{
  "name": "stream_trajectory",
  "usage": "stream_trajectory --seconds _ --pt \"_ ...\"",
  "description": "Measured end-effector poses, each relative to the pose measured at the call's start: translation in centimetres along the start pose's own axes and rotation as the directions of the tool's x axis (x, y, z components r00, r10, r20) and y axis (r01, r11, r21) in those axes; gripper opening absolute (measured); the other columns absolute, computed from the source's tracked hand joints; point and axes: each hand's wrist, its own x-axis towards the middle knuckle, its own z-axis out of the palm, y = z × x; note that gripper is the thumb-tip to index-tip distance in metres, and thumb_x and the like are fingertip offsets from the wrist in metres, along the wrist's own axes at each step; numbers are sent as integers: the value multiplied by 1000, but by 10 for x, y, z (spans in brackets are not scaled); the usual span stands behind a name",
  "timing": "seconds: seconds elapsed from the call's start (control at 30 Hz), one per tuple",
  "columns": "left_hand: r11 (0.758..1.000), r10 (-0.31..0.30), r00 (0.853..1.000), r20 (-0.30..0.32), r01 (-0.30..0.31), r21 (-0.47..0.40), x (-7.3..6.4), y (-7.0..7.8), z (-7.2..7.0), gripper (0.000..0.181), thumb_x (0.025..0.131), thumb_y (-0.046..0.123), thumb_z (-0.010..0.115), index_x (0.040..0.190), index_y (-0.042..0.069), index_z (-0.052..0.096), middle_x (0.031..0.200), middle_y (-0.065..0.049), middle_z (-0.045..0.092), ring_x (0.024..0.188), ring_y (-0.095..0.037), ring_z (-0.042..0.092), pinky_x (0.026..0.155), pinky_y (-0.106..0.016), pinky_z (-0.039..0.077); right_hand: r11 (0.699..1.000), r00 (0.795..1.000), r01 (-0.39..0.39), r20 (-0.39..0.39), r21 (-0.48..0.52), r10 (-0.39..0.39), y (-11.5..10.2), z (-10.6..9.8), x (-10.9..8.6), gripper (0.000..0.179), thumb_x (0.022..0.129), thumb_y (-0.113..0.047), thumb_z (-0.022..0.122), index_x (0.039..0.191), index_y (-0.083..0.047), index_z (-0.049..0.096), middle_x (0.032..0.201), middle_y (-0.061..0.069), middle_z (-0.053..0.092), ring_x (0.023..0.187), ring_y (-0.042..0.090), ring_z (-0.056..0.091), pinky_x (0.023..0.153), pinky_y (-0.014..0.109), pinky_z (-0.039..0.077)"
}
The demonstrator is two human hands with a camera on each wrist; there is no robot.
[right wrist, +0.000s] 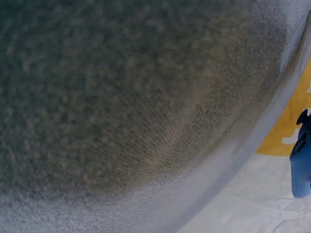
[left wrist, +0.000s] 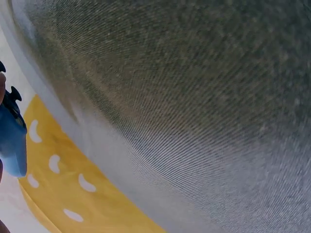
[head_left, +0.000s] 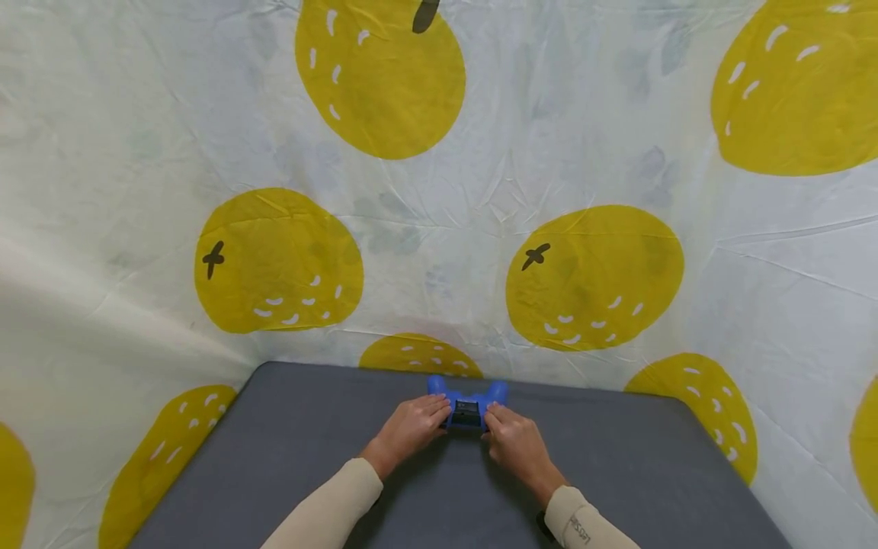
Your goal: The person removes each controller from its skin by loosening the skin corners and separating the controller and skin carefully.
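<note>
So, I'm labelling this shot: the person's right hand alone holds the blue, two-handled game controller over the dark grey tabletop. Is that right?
Not the right hand alone: the head view shows the left hand holding the blue, two-handled game controller too, over the dark grey tabletop.

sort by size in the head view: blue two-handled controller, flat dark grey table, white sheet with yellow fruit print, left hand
1. white sheet
2. dark grey table
3. blue controller and left hand: too alike to rank
</note>
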Motion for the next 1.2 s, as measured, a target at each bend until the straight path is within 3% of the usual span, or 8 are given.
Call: stream_trajectory --seconds 0.2,0.47,0.7,0.9,1.0,1.13,1.2 --pt "1000 -19 998 63 21 -20 -4 2 1 44 78 35 92 114 13 79 115 0 81 111 -14 76 97 -29 59 1000 999 -11 44 2 11 -2 3 -2 46 52 -13 102 77 -10 64 83 4 74 71 17 70 60 31 58" --pt "998 -40 993 111 46 -46 -6 3 4 43 79 34 92 114 14 79 115 0 80 111 -14 75 97 -28 58 998 994 -53 95 17 52 -5 5 -5 45 55 -15 102 77 -9 64 84 4 74 70 18 71 60 33 58" --pt "994 -54 986 157 68 -90 -9 3 7 42 81 37 89 115 17 78 117 3 79 110 -12 74 95 -27 58 989 985 -114 143 91 101 -4 8 -9 41 57 -15 101 76 -12 65 85 3 78 76 19 76 62 35 59" --pt "979 -84 981 175 114 -170 -13 0 10 42 82 37 89 117 16 77 118 3 78 109 -12 74 92 -27 59 976 973 -168 182 140 141 -4 9 -9 38 58 -15 100 76 -13 66 77 1 75 67 17 73 59 33 57" --pt "948 -122 965 232 182 -261 -13 -3 9 42 84 35 88 120 17 77 121 2 78 111 -14 74 93 -29 60 964 960 -215 216 159 178 -4 8 -9 36 59 -15 99 77 -14 68 77 1 76 68 16 74 60 32 58" --pt "872 -189 920 343 318 -372 -10 -7 5 46 84 29 89 126 16 75 131 -3 74 119 -20 72 98 -36 59 935 929 -296 287 197 234 -1 4 -6 31 64 -16 98 84 -14 74 80 2 78 69 16 74 62 32 59" --pt "850 -207 898 389 362 -384 -7 -9 3 52 84 27 89 132 17 72 138 -5 71 125 -23 69 101 -39 58 915 909 -341 324 213 263 1 2 -4 30 67 -16 97 90 -13 78 82 3 79 68 16 74 63 31 60"
